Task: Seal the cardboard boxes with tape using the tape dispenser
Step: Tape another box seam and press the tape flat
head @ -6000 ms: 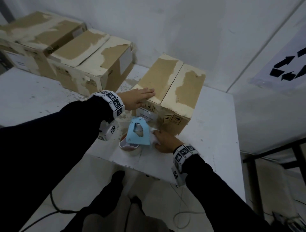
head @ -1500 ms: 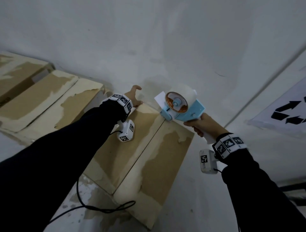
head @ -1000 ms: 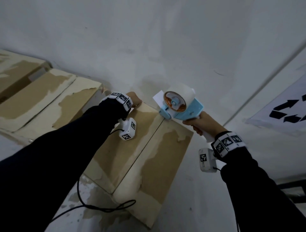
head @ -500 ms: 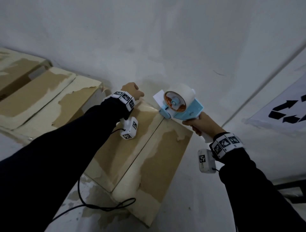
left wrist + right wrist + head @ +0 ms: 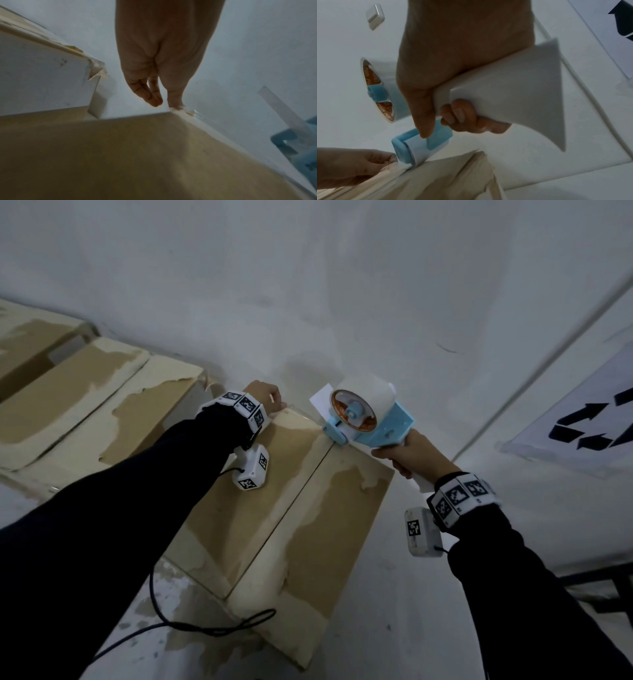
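Head view: right hand (image 5: 407,453) grips the tape dispenser (image 5: 366,419) at the box's (image 5: 294,508) far seam end, mid-frame; left hand (image 5: 265,400) pinches the tape end there. Next, probably drag it along the seam.

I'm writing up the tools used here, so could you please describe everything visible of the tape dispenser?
The tape dispenser is a light blue plastic, pistol-style tool with a pale handle, a blue roller at its nose and a roll of pale tape on an orange-brown core. The right hand grips its handle. Its nose rests at the far end of the box, on the centre seam, close to the left hand.
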